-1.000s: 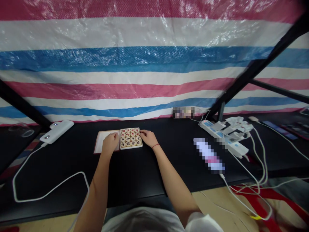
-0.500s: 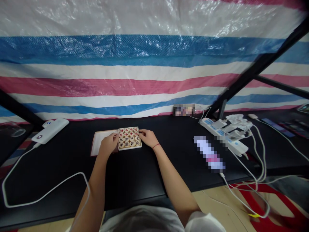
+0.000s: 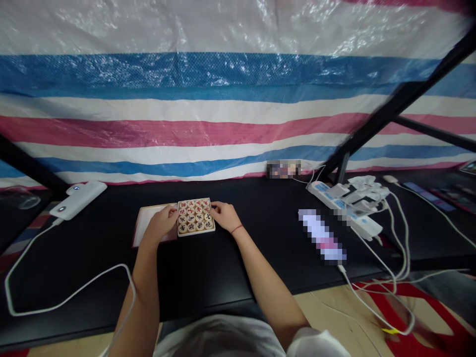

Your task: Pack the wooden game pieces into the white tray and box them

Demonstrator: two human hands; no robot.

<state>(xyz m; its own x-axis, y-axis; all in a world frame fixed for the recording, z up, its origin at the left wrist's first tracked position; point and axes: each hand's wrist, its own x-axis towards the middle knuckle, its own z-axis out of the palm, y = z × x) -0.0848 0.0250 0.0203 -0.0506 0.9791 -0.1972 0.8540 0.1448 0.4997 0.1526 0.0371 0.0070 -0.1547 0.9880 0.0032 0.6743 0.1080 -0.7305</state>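
1. Grip of the left hand (image 3: 161, 222): fingers loosely curled at the box's (image 3: 197, 233) 9 o'clock edge, above part of the lid (image 3: 146, 216); whether it holds or merely touches, I cannot tell;
2. Grip of the right hand (image 3: 225, 216): fingertips at the box's 3 o'clock edge; its hold is equally unclear;
3. Box lies on the tabletop (image 3: 204, 272), filled with chess pieces (image 3: 199, 218);
4. Power strip (image 3: 364, 228) sits well apart, at 3 o'clock.
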